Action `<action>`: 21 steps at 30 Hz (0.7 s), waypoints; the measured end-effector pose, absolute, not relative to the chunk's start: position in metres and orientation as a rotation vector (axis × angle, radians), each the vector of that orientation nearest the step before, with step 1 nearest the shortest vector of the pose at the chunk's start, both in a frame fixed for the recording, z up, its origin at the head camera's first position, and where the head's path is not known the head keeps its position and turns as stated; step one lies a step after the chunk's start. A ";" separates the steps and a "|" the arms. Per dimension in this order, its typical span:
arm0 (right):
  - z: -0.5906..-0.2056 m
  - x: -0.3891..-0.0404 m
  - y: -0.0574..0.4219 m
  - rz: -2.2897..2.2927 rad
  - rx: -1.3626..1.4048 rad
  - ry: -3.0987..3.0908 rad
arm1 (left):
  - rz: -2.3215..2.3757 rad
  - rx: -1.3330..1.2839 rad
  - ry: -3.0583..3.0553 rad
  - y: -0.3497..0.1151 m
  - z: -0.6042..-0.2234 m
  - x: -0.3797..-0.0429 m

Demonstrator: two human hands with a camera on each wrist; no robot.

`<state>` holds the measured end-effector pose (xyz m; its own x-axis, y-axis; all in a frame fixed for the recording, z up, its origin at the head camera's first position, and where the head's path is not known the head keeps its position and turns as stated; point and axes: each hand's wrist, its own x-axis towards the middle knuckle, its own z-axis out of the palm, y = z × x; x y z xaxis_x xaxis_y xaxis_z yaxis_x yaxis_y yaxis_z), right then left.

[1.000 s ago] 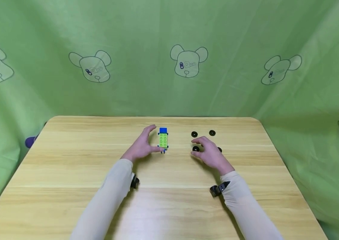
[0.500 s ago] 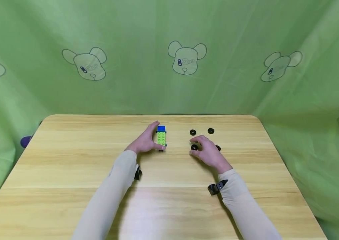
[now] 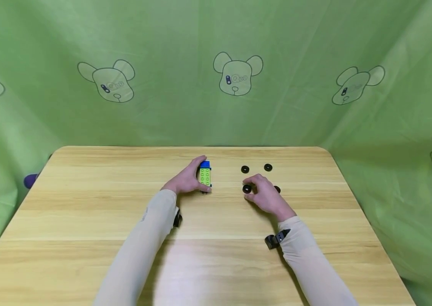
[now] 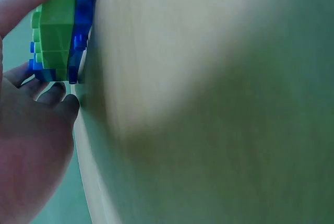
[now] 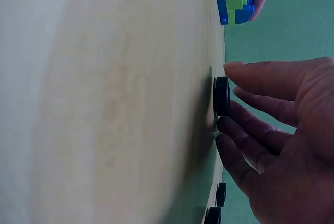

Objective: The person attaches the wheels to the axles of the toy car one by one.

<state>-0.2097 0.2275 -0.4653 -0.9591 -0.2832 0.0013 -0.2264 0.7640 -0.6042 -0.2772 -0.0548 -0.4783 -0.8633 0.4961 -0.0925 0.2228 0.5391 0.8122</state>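
A green curtain (image 3: 170, 119) backs the scene; before it we have the wooden tabletop (image 3: 219, 259). We log the left hand (image 3: 187, 178) with its grip clamped on the block base (image 3: 205, 175), thumb at near end, fingers at far, likely steadying it while leaving the right-side pegs uncovered. The grip of the right hand (image 3: 265, 194) stands apart around the near-left wheel (image 3: 247, 186), which appears flat, rim offered to fingertips. Far-left wheel (image 3: 245, 169), far-right wheel (image 3: 268, 167) and near-right wheel (image 3: 278, 189) sit spaced, we judge, for reaching singly.
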 end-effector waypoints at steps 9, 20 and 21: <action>-0.463 -0.212 0.227 -0.891 -0.402 2.869 | 1.168 0.620 2.484 -0.054 -0.477 -0.280; -0.466 -0.217 0.227 -0.868 -0.415 2.861 | 1.148 0.612 2.512 -0.051 -0.478 -0.280; -0.466 -0.218 0.227 -0.866 -0.410 2.861 | 1.148 0.611 2.515 -0.051 -0.478 -0.280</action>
<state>-0.2177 0.2275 -0.4660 -0.9554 -0.2927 -0.0404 -0.2212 0.7991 -0.5591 -0.2805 -0.0512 -0.4779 -0.8613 0.4981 -0.1004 0.2506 0.5883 0.7688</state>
